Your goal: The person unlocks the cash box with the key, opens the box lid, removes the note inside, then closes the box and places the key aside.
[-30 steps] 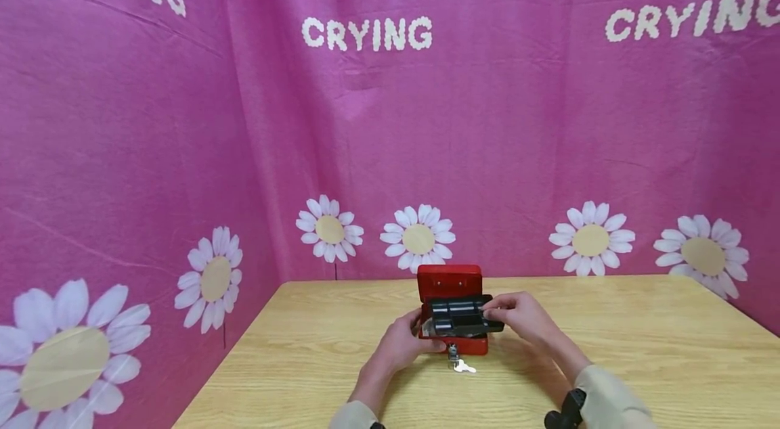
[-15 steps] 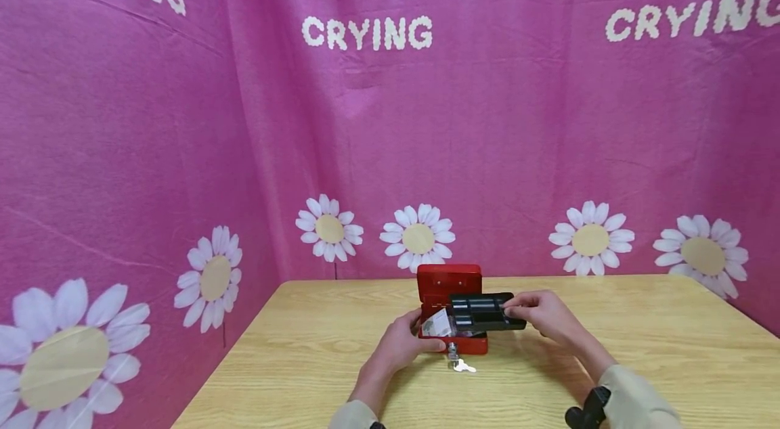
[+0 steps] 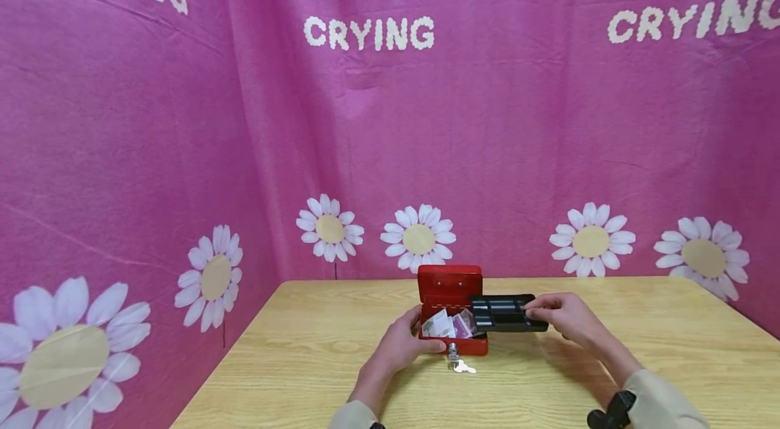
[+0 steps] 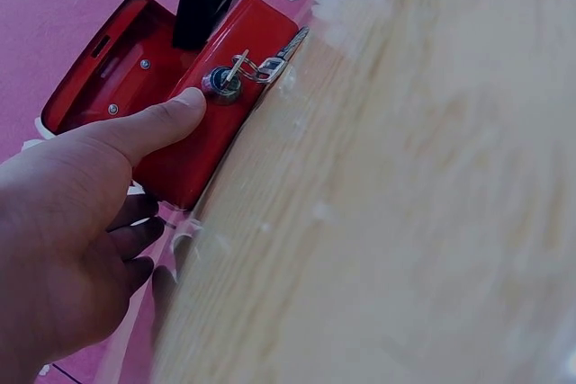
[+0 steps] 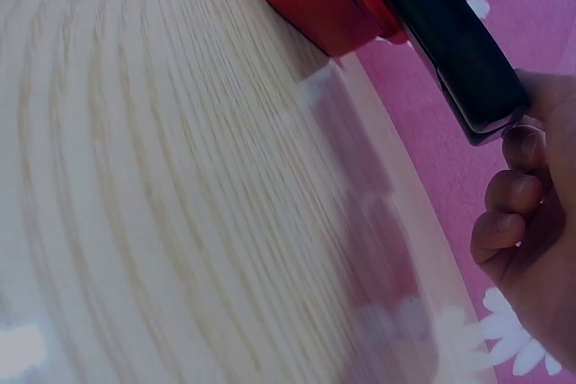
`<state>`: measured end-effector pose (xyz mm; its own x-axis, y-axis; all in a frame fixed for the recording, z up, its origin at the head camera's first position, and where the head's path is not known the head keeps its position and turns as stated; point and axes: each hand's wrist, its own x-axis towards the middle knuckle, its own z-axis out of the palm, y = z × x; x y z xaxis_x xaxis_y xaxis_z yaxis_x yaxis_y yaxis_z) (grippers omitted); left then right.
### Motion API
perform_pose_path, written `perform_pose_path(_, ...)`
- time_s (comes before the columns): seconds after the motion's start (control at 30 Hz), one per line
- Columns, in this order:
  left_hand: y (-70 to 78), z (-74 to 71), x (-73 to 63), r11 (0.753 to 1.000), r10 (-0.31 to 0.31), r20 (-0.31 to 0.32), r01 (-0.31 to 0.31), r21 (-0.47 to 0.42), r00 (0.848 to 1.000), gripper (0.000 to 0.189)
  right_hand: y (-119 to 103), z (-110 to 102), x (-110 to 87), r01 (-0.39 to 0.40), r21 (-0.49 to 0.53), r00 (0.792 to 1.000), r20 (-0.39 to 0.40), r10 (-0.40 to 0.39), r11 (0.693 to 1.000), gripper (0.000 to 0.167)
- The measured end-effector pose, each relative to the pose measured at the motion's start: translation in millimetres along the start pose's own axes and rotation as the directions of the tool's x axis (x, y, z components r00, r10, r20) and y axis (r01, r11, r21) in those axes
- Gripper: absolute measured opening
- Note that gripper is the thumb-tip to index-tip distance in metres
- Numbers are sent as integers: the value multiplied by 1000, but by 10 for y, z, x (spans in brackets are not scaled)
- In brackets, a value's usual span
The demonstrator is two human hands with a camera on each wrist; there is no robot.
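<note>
A red cash box (image 3: 468,346) stands on the table with its lid (image 3: 449,280) raised. My left hand (image 3: 399,342) holds the box's left end; the thumb (image 4: 171,121) lies on the front beside the lock (image 4: 221,84), the other fingers round the side. Keys (image 3: 464,367) hang from the lock by a ring. Between thumb and fingers, my right hand (image 3: 567,318) pinches the right end of a black coin tray (image 3: 502,322). This tray is above the box's right part and sticks out past its right side. Banknotes or papers (image 3: 439,325), whitish and purple, lie inside the box.
The light wooden table (image 3: 292,348) extends around the box on both sides. Behind it and at the left hang pink cloth walls (image 3: 500,131) with daisies and white lettering.
My right hand has drawn the coin tray to the right, off most of the box, uncovering the notes inside. The left hand stays on the box.
</note>
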<state>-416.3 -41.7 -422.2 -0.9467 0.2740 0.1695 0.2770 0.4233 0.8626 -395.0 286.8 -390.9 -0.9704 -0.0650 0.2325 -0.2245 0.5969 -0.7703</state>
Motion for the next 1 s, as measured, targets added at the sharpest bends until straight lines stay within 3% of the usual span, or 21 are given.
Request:
perform_pose_path(0.17, 4, -6, -1, 1000, -16, -1, 16, 25, 1000, 87, 44, -68, -19, 6, -5, 1000, -7, -6, 1000, 25)
perform_pose_path(0.5, 1, -25, -18, 1000, 8, 0, -8, 26, 1000, 89, 126, -161, -36, 2, -16, 1000, -7, -2, 1000, 26)
perform_pose_path(0.8, 18, -12, -27, 1000, 3, 1, -3, 30, 1000, 87, 156, -193, -52, 55, -95, 997, -55, -61, 994, 24)
perform_pose_path(1.0, 35, -18, -37, 1000, -3, -5, 3, 25, 1000, 86, 204, -172, 8, 40, -129, 997, -65, -49, 991, 24)
